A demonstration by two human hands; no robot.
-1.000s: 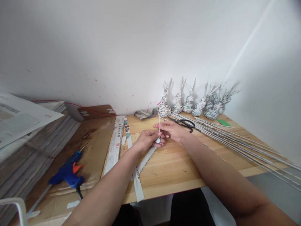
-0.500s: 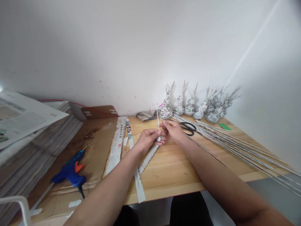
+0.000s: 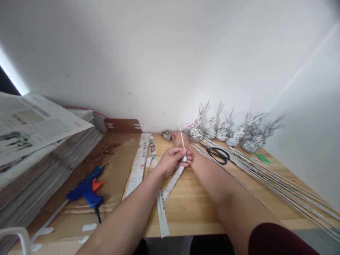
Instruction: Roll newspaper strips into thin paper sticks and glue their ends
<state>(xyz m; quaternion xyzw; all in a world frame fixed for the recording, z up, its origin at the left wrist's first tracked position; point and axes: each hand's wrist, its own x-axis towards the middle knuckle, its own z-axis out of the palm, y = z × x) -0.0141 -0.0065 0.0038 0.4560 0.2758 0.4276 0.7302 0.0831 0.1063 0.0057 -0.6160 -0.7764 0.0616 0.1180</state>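
My left hand (image 3: 175, 160) is closed in a pinch around the upper end of a newspaper strip (image 3: 174, 182). From the pinch a thin white stick (image 3: 182, 136) points up toward the wall; whether it is rolled paper or a separate rod, I cannot tell. The strip slants down from my fingers to another newspaper strip (image 3: 162, 217) lying on the wooden table (image 3: 196, 198). Farther back, my right hand (image 3: 180, 139) reaches past the left one to a crumpled grey cloth (image 3: 166, 134). It is at the cloth's right side, its fingers mostly hidden.
Black scissors (image 3: 219, 154) and long paper sticks (image 3: 262, 177) lie to the right. Woven paper figures (image 3: 196, 132) line the wall. On cardboard (image 3: 117, 166) at left rests a blue glue gun (image 3: 86, 187), beside a newspaper stack (image 3: 66, 156). Flat newspaper strips (image 3: 140, 156) lie between.
My right hand has left the pinched strip and stretched forward to the grey cloth. My left hand still pinches the strip. The view has shifted, so everything sits a little farther right.
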